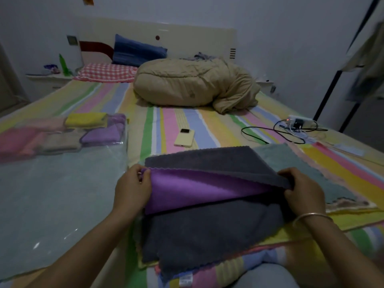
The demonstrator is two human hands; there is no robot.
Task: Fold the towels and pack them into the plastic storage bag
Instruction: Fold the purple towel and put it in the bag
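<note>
One striped bed [166,119] under towels [207,231] — dim room

The striped bed [166,121] bears a quilt [193,84], phone [184,138], power strip [299,121], plastic storage bag [52,183] and spread towels [207,229].

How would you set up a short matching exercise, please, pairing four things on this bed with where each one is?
Things:
1. grey and purple towel
2. phone
3. beige duvet
4. power strip

Places:
A. bundled up near the headboard
B. far right, among cables
C. flat on the striped sheet, beyond the hands
D. gripped at its edge by the left hand and the right hand

Pairs: 1-D, 2-C, 3-A, 4-B
</note>
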